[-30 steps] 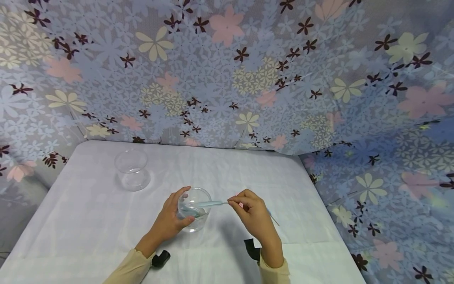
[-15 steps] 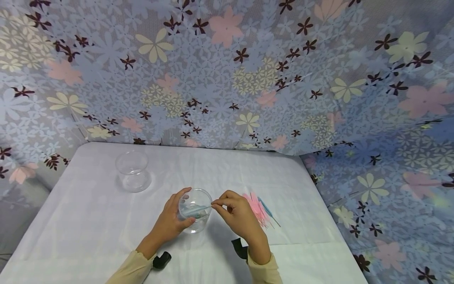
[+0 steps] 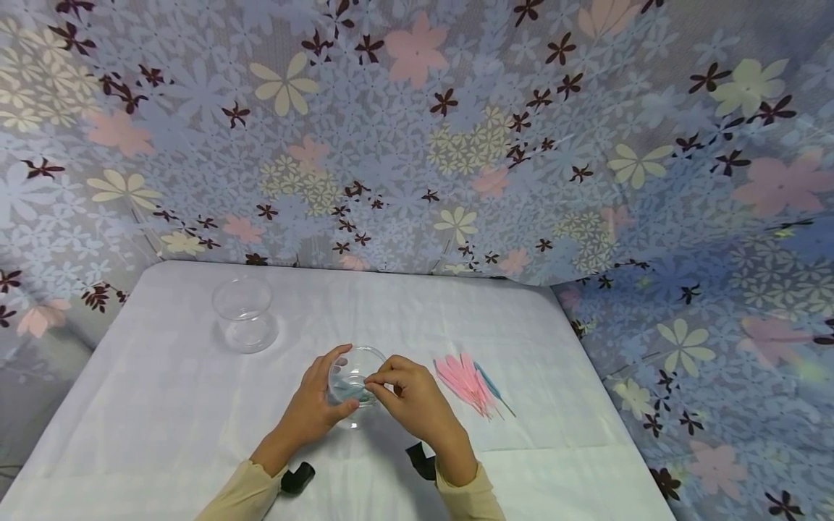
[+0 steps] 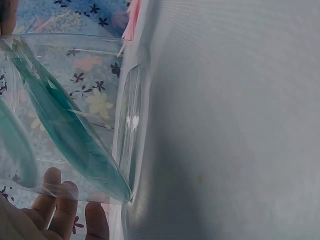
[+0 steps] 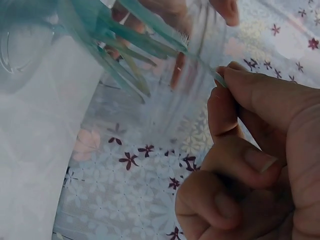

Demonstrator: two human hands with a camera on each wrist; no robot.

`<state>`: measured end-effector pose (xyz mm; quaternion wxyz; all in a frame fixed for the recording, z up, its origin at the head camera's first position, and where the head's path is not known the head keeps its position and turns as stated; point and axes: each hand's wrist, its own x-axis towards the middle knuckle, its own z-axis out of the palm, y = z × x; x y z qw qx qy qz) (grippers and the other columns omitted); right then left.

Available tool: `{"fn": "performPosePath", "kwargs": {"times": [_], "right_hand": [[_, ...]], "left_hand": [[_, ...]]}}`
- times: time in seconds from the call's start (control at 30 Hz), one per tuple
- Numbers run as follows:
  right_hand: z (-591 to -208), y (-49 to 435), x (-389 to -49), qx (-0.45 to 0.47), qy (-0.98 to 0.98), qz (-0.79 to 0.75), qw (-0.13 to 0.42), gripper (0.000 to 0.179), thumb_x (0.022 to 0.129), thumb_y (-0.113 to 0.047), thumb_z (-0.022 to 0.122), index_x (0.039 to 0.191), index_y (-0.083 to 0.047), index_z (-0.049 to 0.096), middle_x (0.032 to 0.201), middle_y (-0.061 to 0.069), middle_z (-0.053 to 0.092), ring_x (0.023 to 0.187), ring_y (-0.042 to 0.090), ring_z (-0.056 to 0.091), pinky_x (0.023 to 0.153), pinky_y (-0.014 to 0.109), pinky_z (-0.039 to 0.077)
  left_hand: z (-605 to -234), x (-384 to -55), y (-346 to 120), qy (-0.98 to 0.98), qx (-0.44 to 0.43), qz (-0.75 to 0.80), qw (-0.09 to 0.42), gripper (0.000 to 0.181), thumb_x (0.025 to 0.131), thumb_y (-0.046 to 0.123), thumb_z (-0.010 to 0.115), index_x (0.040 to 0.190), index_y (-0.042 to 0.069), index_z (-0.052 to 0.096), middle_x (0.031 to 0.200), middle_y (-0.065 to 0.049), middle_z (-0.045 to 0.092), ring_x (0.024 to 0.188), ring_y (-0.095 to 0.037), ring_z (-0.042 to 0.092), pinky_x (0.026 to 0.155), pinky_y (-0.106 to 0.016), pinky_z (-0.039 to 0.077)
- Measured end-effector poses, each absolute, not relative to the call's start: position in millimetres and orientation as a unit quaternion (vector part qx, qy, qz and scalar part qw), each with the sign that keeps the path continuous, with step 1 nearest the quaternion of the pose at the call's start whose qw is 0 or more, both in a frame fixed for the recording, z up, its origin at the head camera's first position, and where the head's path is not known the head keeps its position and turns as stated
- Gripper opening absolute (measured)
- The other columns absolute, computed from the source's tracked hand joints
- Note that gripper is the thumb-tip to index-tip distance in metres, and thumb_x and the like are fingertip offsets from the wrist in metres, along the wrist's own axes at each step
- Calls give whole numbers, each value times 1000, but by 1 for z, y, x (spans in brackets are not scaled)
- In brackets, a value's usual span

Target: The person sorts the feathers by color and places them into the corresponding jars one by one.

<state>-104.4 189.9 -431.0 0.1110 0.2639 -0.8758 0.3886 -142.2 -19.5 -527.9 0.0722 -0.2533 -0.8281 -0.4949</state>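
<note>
My left hand [image 3: 309,407] grips a clear plastic cup [image 3: 357,359] by its side, thumb at the near wall. Inside the cup lie several teal feathers [image 4: 75,135], slanting against the wall, with their quills toward the rim. At the cup's mouth my right hand [image 3: 417,402] pinches the quill of another teal feather [image 5: 165,34] between thumb and forefinger. That feather's vane reaches into the cup, past the rim. In the head view, the right fingers cover part of the cup's right side.
To the right on the white-covered table [image 3: 534,347] lies a fan of pink feathers [image 3: 464,382], with a blue feather [image 3: 490,385] beside it. A second clear cup [image 3: 244,315] stands at the back left. Flowered cloth [image 3: 417,145] hangs behind the table.
My right hand has moved left to the cup, bringing the teal feather down into it. The pink feathers, earlier behind that hand, now show. The left hand stays on the cup.
</note>
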Motion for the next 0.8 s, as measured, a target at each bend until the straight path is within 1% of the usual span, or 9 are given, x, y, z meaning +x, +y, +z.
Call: {"fn": "performPosePath", "kwargs": {"times": [0.23,0.33,0.5,0.63,0.8], "right_hand": [[-435,184,-105,238,-904,342,101,12,91,-19,75,97,-11,81,85,-12,62,68,0,50,60,17,43],[-436,183,-105,228,-910,332,96,12,91,-21,75,98,-13,81,85,-12,62,68,-1,51,60,17,43],[-436,180,-105,220,-914,330,87,15,93,-23,74,100,-13,81,86,-12,62,67,-1,50,58,16,42],[-436,178,-106,211,-917,328,81,17,93,-25,73,100,-13,81,86,-11,63,63,-2,48,56,16,41],[-437,176,-108,204,-924,313,83,19,93,-28,72,101,-13,81,86,-11,63,60,-2,45,54,16,40]], "left_hand": [[-531,-143,-20,-833,-248,-491,65,89,79,50,76,155,36,31,130,-9,54,118,-31,52,86,-55,48],[-531,-143,-20,-833,-248,-490,64,89,79,51,76,155,36,31,131,-10,54,118,-31,52,85,-55,48],[-530,-143,-20,-831,-248,-493,65,88,80,55,74,154,37,31,130,-11,54,117,-32,52,84,-54,48],[-530,-142,-19,-832,-246,-494,59,88,80,54,75,155,39,30,132,-10,54,119,-32,52,85,-54,49],[-531,-144,-20,-832,-250,-491,59,88,81,54,75,155,38,30,131,-11,53,117,-31,52,84,-52,48]]}}
